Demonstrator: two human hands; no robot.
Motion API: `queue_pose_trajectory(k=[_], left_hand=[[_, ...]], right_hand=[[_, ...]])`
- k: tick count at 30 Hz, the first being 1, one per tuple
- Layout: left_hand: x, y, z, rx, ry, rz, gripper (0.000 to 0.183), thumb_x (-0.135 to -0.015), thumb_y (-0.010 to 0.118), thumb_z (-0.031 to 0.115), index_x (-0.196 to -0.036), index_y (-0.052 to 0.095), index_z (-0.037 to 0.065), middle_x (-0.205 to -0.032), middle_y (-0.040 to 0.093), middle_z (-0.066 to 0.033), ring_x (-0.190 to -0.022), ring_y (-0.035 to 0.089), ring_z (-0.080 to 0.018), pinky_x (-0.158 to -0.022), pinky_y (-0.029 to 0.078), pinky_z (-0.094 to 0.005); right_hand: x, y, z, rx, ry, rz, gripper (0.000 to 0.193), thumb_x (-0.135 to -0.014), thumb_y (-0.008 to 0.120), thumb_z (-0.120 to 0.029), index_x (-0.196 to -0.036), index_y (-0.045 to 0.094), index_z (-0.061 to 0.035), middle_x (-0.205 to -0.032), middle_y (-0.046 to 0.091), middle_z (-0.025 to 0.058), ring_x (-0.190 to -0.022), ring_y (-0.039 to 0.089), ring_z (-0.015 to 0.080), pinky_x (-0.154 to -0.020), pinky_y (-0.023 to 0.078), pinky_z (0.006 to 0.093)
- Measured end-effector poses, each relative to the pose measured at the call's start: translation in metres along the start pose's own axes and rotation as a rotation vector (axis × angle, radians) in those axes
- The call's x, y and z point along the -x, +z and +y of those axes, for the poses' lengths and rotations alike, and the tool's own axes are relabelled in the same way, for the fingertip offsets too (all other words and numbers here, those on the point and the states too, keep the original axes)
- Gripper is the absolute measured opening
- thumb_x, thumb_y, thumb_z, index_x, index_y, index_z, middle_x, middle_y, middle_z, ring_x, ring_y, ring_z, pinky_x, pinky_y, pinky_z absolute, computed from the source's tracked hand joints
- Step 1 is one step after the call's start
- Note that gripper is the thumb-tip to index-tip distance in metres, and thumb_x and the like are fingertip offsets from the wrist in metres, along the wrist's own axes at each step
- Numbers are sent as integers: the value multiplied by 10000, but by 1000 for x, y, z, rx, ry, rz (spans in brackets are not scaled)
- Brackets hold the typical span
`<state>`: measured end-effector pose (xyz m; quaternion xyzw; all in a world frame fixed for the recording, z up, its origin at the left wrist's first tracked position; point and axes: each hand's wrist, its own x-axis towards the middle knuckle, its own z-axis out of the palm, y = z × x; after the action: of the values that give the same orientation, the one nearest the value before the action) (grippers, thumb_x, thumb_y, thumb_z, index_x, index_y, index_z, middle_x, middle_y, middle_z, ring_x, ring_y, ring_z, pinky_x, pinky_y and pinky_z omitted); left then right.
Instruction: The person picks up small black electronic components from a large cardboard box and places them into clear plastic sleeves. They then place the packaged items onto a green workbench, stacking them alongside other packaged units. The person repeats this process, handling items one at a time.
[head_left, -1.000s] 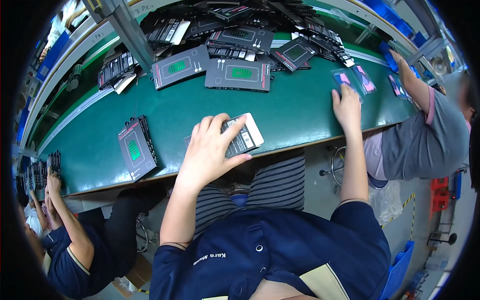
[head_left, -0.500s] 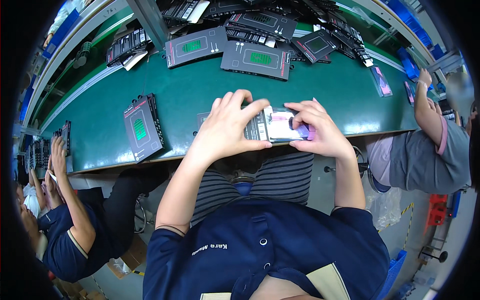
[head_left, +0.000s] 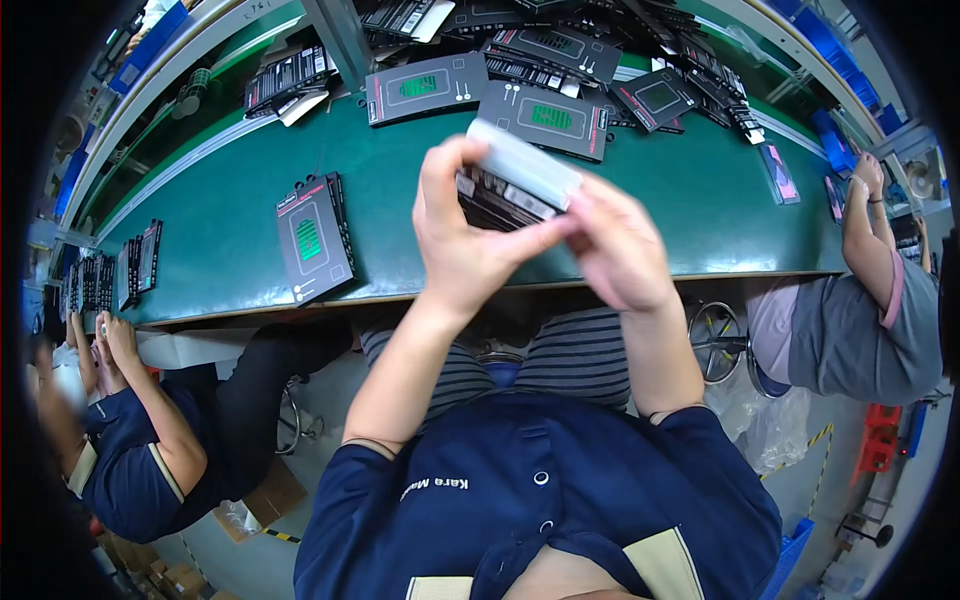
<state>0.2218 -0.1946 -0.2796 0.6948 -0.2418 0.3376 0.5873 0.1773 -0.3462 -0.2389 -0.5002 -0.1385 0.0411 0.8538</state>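
nearest to me are a dark blue shirt (head_left: pixel 620 470) and striped trousers (head_left: pixel 580 350), the knees tucked under the near edge of the green workbench (head_left: pixel 240 220). just beyond that edge, about midway along it, i see a black box (head_left: pixel 505 205) raised and tilted between both hands. the left hand (head_left: pixel 455 225) pinches its left end, fingers curled behind and thumb stretched along the near side toward the other hand. the right hand (head_left: pixel 625 245) is at the box's right end with its fingers bunched there; motion smears it, so i cannot tell how firmly it grips. a pale, glossy strip (head_left: pixel 525 165) runs along the upper side of the box, too blurred for me to say whether it is a flap or something separate. left of the hands, a pair of boxes (head_left: pixel 312 240) lies overlapped, lower corner close to the near edge. farther back, two flat boxes (head_left: pixel 545 118) with green patterns lie side by side, and behind them a jumbled pile of black boxes (head_left: pixel 712 92) crowds the far edge. toward the far right corner i make out a slim pink-and-blue pack (head_left: pixel 778 175), and past it a co-worker's arm (head_left: pixel 870 235).
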Motion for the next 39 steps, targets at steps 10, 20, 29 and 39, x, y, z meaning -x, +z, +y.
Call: queue_pose_trajectory(k=[10,20,29,39], left_hand=[[0,-4,21,606,-233,71,305,-950,582,-56,-1152,382,53,-1113,619,-175,-998,601,-165,-920,465,-291],[1,-10,12,553,-59,24,363,-904,675,14,-1201,470,39,-1127,601,-176,-1034,596,-216,-961,457,-322],[10,-3,17,504,-79,108,424,-938,579,-14,-1306,383,65,-1144,603,-200,-1080,596,-247,-976,450,-369],[2,-10,26,624,-276,132,250,-942,541,-37,-1185,490,-3,-1099,639,-186,-1043,609,-198,-896,487,-303]], right_hand=[[-15,13,42,443,-601,158,131,-960,568,0,-1072,632,21,-1130,626,145,-1069,613,213,-927,490,321],[-16,1,39,290,-596,-28,137,-946,584,-1,-1079,548,3,-1172,583,159,-1089,577,198,-975,448,329],[-19,15,40,188,-581,140,163,-961,578,6,-1071,461,-21,-1085,635,160,-963,608,143,-978,452,320],[-18,13,40,146,-544,153,170,-945,583,27,-1067,473,-13,-1079,662,181,-958,615,138,-890,507,292]])
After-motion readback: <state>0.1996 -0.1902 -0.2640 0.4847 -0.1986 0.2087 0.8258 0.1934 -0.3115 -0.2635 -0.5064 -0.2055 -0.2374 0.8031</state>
